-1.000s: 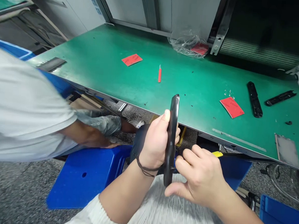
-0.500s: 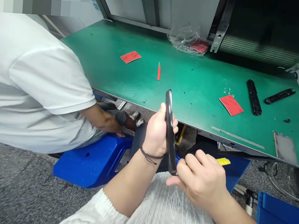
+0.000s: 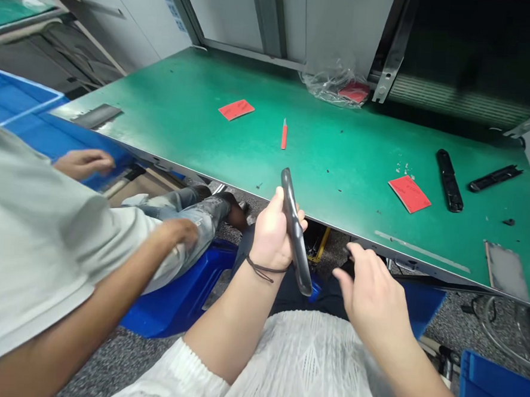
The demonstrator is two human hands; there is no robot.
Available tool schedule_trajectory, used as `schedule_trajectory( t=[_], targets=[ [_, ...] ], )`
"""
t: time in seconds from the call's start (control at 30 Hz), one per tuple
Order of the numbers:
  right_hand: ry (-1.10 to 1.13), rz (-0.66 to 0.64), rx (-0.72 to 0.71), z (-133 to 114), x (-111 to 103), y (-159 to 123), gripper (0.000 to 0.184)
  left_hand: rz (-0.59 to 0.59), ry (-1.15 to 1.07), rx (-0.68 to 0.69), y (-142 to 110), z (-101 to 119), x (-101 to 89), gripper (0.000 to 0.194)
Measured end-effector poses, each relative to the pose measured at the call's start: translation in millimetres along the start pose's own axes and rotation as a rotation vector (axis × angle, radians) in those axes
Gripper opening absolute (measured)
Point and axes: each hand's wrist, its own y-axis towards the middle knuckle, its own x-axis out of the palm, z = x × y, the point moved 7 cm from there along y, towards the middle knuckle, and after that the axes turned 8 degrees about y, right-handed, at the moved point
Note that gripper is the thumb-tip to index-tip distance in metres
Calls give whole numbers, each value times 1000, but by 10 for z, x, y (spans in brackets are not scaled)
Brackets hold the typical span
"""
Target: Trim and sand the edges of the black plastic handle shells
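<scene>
My left hand (image 3: 272, 232) is closed around a long, slim black plastic part (image 3: 297, 239) with a glossy, slightly curved edge. The part tilts, its upper end near the bench edge and its lower end over my lap. To the right of it, apart from it, is my right hand (image 3: 376, 292). Its thumb stands away from bent fingers, and a small dark bit shows at the fingertips. The palm side is hidden, and no yellow shows there. On the green bench (image 3: 205, 141) lie two similar black parts (image 3: 450, 181) (image 3: 495, 178).
A red-handled knife (image 3: 284, 135) and red pads (image 3: 237, 109) (image 3: 409, 193) lie on the bench. A plastic bag (image 3: 330, 85) stands at the back. Grey plates (image 3: 506, 270) (image 3: 97, 116) sit at both ends. A co-worker (image 3: 30, 226) is close on my left, beside a blue stool (image 3: 163, 312).
My right hand has drawn off the black part to the right, its thumb opening; the yellow object in it is out of sight. The black part tilts more. The co-worker's arms have moved.
</scene>
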Motion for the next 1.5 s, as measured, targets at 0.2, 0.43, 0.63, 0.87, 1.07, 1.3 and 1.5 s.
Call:
schedule_trajectory(
  t=[0.2, 0.43, 0.63, 0.87, 1.07, 1.3, 1.5],
  targets=[
    [427, -143, 249, 215, 124, 9, 62, 73, 13, 60, -43, 66, -87, 46],
    [1068, -83, 311, -256, 95, 40, 14, 19, 179, 276, -133, 15, -293, 34],
    [1124, -162, 469, -166, 124, -63, 20, 17, 1177, 1218, -636, 268, -468, 54],
    [952, -240, 508, 77, 335, -153, 24, -686, 1493, 890, -497, -303, -492, 36],
    [150, -506, 413, 585, 821, -298, 103, -627, 1450, 703, -356, -330, -614, 48],
    [392, -382, 194, 378, 229, -65, 29, -699, 1423, 624, -365, -322, -452, 43],
    [677, -410, -68, -61, -125, 165, 69, -819, 1309, 863, -498, -244, -277, 39]
  ],
)
